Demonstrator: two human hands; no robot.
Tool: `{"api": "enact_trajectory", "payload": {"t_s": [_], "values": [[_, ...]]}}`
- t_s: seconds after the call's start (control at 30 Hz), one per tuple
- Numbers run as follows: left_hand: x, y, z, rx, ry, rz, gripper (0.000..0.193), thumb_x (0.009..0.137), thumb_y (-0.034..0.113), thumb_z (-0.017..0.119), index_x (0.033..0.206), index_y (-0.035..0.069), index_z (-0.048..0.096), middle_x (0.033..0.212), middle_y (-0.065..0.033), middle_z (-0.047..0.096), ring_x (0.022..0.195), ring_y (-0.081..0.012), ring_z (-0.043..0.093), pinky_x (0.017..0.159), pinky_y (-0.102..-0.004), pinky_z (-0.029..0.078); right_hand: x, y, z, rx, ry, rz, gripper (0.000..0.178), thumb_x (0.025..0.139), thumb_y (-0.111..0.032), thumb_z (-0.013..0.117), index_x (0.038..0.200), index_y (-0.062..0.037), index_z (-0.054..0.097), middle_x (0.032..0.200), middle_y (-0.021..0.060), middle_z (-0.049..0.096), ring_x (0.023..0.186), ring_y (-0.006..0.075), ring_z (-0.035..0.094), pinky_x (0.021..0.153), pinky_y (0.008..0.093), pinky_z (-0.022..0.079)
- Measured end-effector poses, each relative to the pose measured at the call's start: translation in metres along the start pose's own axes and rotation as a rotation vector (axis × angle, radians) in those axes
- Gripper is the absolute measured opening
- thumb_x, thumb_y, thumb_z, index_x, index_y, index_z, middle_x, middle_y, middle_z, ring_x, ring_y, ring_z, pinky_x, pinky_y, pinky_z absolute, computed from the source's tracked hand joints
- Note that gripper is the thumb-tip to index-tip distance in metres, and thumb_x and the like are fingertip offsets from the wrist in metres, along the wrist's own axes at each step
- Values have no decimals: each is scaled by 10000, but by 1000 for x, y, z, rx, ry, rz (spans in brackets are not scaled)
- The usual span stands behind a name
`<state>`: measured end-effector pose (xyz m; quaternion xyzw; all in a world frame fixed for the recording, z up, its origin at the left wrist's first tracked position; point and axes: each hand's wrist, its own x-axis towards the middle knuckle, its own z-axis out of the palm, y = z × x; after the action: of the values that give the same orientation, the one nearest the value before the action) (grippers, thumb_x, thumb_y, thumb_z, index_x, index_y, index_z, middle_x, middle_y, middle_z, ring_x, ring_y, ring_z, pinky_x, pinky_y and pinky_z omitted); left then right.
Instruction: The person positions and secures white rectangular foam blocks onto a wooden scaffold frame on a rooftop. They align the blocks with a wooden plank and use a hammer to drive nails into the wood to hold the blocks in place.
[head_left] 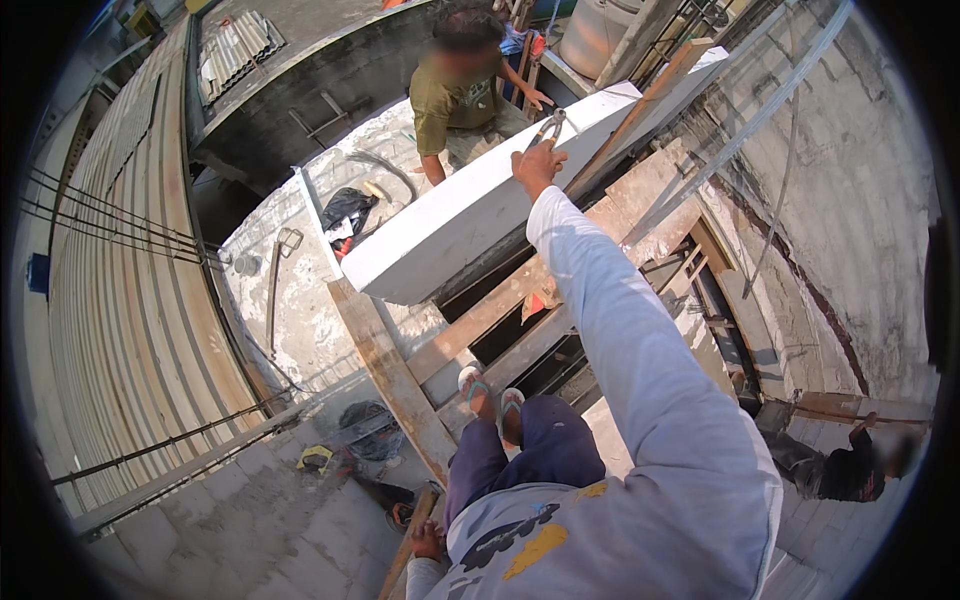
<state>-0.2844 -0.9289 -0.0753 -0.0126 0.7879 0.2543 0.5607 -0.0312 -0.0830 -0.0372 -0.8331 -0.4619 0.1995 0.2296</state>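
In my right hand (pixel 538 167) is a pair of pincers (pixel 551 126), its rounded jaws pointing away from me. My right arm reaches far forward, and the hand is over the top of a long white beam (pixel 450 225), near its right part. Low at the left of my body, my left hand (pixel 428 541) is closed on a narrow wooden plank (pixel 405 556); part of its fingers is hidden. Across the beam a co-worker in an olive shirt (pixel 455 98) leans in, one hand (pixel 538 97) close to the pincers and the other behind the beam.
My sandalled feet (pixel 480 390) stand on wooden boards (pixel 495 320) with dark gaps between them. Beyond the beam's left end lie a black bag (pixel 348 210) and a metal bar (pixel 273 300). Corrugated roofing (pixel 120 300) spans the left. Another person (pixel 850 465) is at lower right.
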Motion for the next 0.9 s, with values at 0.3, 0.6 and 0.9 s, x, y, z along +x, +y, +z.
{"api": "enact_trajectory", "payload": {"t_s": [0.3, 0.6, 0.9], "values": [[23, 62, 43, 65, 55, 200, 406, 1054, 305, 563, 1351, 36, 631, 1161, -133, 724, 997, -239, 720, 773, -354, 574, 2, 5, -13, -10, -173, 2, 860, 850, -300, 774, 1435, 120, 304, 1430, 392, 380, 1320, 558, 468, 1125, 537, 427], [72, 96, 115, 1045, 0, 1057, 326, 1025, 261, 602, 1247, 33, 670, 1176, -211, 722, 1011, -348, 722, 864, -432, 568, 7, -3, -57, 291, -434, 229, 806, 847, -163, 751, 1485, 26, 297, 1451, 343, 320, 1281, 486, 551, 1047, 477, 537], [41, 334, 213, 2, -7, 575, 368, 1068, 240, 613, 1318, -30, 633, 1171, -104, 710, 1074, -199, 681, 971, -348, 530, 12, 18, -108, 703, -367, 248, 501, 943, -193, 638, 1359, 41, 484, 1381, 268, 392, 1091, 402, 639, 948, 462, 540]]}}
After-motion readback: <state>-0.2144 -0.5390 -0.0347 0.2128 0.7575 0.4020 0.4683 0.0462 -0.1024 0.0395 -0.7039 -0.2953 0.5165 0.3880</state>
